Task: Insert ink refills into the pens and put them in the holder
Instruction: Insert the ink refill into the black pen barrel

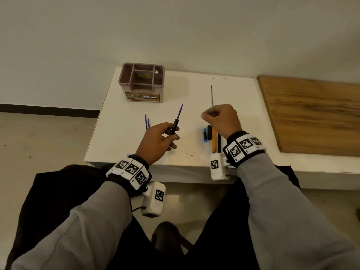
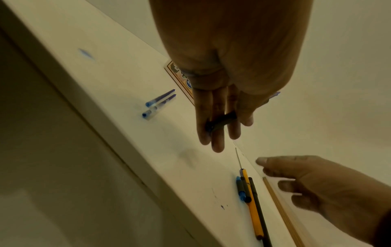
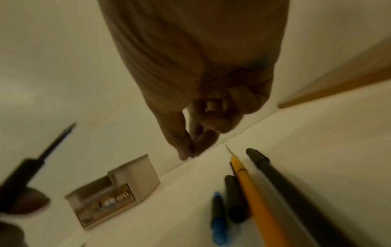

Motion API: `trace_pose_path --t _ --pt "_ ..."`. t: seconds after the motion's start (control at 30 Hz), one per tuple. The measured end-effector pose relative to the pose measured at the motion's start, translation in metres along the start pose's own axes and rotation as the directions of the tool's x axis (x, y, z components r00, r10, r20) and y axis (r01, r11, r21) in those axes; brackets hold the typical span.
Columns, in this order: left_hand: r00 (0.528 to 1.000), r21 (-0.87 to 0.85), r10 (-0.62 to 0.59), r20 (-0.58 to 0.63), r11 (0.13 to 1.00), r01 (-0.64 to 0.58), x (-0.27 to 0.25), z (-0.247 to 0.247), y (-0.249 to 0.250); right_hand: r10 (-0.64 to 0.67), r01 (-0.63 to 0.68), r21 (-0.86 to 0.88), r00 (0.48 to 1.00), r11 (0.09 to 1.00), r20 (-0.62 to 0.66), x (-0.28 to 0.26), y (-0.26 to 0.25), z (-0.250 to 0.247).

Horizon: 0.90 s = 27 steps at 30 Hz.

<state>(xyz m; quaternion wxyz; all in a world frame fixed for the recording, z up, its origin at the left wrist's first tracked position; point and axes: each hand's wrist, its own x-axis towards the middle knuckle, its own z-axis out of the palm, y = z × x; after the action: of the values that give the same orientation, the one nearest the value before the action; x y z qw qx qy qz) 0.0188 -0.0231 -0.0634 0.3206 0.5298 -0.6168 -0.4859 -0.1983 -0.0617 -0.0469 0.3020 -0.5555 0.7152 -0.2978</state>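
My left hand point(image 1: 173, 135) grips a black pen barrel point(image 1: 174, 128) over the white table point(image 1: 120, 145); a purple refill point(image 1: 180, 112) sticks out of its far end. The left wrist view shows the barrel point(image 2: 222, 121) lying across my fingers point(image 2: 217, 140). My right hand point(image 1: 206, 115) hovers to the right, fingers curled, thumb and forefinger tips point(image 3: 186, 153) together with nothing visible between them. Two loose purple refills point(image 1: 147, 121) lie left of my left hand. The brown holder point(image 1: 142, 81) stands at the back left.
Under my right wrist lie an orange pen point(image 1: 213, 141), a black pen point(image 1: 219, 143), a blue-tipped piece point(image 1: 205, 135) and a short black piece point(image 1: 209, 132). A thin dark refill point(image 1: 212, 95) lies in line with the orange pen. A wooden board point(image 1: 311, 114) adjoins the table's right side.
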Motion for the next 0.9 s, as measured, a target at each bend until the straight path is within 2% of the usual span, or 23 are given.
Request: trace_pose_path --t 0.1,0.17,0.27,0.37,0.43,0.5,0.53,0.57,0.63,0.7,0.9 --pt "1.0 -0.001 -0.007 0.0 1.0 0.007 0.0 0.001 0.002 0.146 -0.117 -0.362 0.988 0.925 0.055 0.004 0.012 0.002" --pt "1.0 0.001 -0.013 0.003 1.0 0.013 0.001 0.002 0.002 0.191 -0.136 -0.498 0.98 0.856 0.06 0.003 0.014 0.01" --pt "1.0 0.008 -0.016 0.008 1.0 0.016 0.001 0.003 0.002 0.212 -0.149 -0.595 0.977 0.789 0.037 0.004 0.016 0.023" --pt "1.0 0.017 -0.015 0.015 1.0 0.015 0.0 0.003 0.002 0.227 -0.161 -0.604 0.973 0.78 0.034 0.002 0.012 0.027" --pt "1.0 0.027 -0.014 0.019 1.0 0.013 0.0 0.003 0.002 0.187 -0.165 -0.454 0.982 0.876 0.003 -0.002 0.004 0.022" --pt "1.0 0.039 -0.015 0.025 0.999 0.014 0.0 0.003 0.001 0.106 -0.11 -0.057 0.992 0.992 -0.07 -0.006 -0.008 0.014" --pt "0.999 0.044 -0.017 0.03 0.999 0.016 0.001 0.003 0.0 0.082 -0.063 0.169 0.991 0.984 -0.106 -0.009 -0.015 0.01" --pt "0.999 0.05 -0.018 0.036 0.999 0.016 0.001 0.004 -0.001 0.072 -0.025 0.367 0.991 0.93 -0.117 -0.012 -0.023 0.005" --pt "0.999 0.065 -0.017 0.047 0.998 0.014 0.002 0.005 -0.001 0.058 0.006 0.609 0.995 0.793 -0.086 -0.015 -0.034 -0.001" --pt "0.999 0.084 -0.013 0.051 0.996 0.009 0.003 0.006 -0.002 0.023 0.014 0.668 0.999 0.744 -0.047 -0.017 -0.041 -0.002" --pt "0.999 0.121 0.0 0.055 0.993 -0.007 0.003 0.006 -0.002 -0.089 0.011 0.593 0.991 0.805 0.102 -0.02 -0.042 0.005"
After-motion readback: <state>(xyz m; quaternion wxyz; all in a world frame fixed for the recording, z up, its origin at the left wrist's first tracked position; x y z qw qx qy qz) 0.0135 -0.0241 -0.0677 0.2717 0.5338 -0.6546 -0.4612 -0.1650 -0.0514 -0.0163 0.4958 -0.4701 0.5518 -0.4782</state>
